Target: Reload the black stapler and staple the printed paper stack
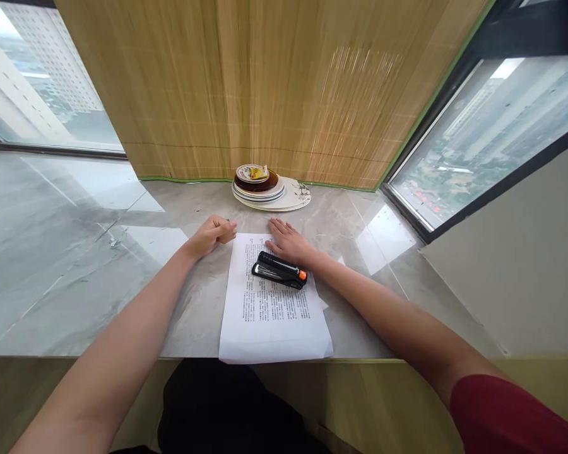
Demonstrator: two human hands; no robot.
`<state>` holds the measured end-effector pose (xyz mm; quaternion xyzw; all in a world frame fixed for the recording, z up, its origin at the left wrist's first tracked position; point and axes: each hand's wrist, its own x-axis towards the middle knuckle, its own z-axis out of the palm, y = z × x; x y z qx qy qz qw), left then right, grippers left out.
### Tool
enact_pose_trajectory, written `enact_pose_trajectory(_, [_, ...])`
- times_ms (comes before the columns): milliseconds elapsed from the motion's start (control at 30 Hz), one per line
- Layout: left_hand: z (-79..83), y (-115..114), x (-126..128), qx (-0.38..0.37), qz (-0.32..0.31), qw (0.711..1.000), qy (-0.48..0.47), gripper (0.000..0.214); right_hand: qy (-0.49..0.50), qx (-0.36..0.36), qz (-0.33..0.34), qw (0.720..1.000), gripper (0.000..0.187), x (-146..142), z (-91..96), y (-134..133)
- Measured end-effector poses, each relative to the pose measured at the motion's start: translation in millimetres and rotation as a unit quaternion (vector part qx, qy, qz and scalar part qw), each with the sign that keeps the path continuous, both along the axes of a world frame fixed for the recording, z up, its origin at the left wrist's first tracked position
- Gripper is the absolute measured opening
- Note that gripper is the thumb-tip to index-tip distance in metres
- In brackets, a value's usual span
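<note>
Printed sheets of paper (274,340) lie on the grey stone ledge, their near edge reaching the ledge's front. A black stapler (280,271) with an orange end rests across the upper part of the print. My right hand (288,243) is flat on the top right of the sheets, fingers stretched forward, just beyond the stapler. Beside the top left corner of the paper, my left hand (213,236) is closed in a fist on the ledge. Whatever its curled fingers hold, if anything, is hidden; only a tiny dark spot shows near them.
A stack of plates (260,195) stands at the back, with a small yellow packet (259,172) on top. Behind it hangs a bamboo blind (246,88). Windows flank both sides, and a white wall (515,271) borders the right. The ledge's front edge (369,360) runs close to me.
</note>
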<state>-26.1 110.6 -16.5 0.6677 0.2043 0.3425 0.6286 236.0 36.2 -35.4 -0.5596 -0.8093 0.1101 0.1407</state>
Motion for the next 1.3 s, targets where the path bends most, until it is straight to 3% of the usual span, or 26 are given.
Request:
enact_pose_trajectory(133, [0.8, -3, 3, 0.082, 0.059, 0.995, 0.028, 0.072, 0.178, 0.093, -0.012, 0.98, 0.039, 10, 16.9, -15])
enact_pose_trajectory(233, [1.5, -6, 7, 0.154, 0.069, 0.981, 0.093, 0.049, 0.263, 0.069, 0.016, 0.962, 0.049, 22, 30.7, -39])
enact_pose_trajectory(300, [0.1, -7, 11, 0.194, 0.051, 0.97, 0.14, 0.029, 0.263, 0.023, 0.101, 0.959, 0.049, 28, 35.1, -55])
enact_pose_trajectory(367, [-2.5, -7, 13, 0.239, 0.018, 0.953, 0.185, 0.023, 0.216, -0.008, 0.184, 0.959, 0.048, 32, 35.0, -67])
enact_pose_trajectory(433, [-5.0, -6, 13, 0.282, -0.011, 0.934, 0.221, 0.021, 0.156, -0.019, 0.212, 0.964, 0.047, 32, 32.1, -75])
enact_pose_trajectory(567, [-6.9, -5, 13, 0.291, -0.017, 0.926, 0.238, 0.018, 0.147, 0.025, 0.186, 0.971, 0.018, 28, 26.4, -77])
enact_pose_trajectory(733, [-6.3, -4, 13, 0.296, -0.019, 0.925, 0.238, 0.017, 0.245, 0.116, 0.103, 0.957, 0.019, 27, 25.3, -57])
enact_pose_trajectory(833, [-7.4, -3, 12, 0.306, -0.014, 0.921, 0.24, 0.016, 0.28, 0.111, 0.067, 0.951, 0.019, 32, 22.6, -45])
enact_pose_trajectory(1133, [-6.1, -6, 12, 0.244, 0.01, 0.944, 0.223, 0.023, 0.266, 0.073, 0.1, 0.956, 0.026, 39, 14.2, -33])
enact_pose_trajectory(1300, [1.2, -8, 12, 0.251, -0.014, 0.94, 0.232, 0.02, 0.352, 0.086, 0.033, 0.931, 0.023, 42, 16.3, -35])
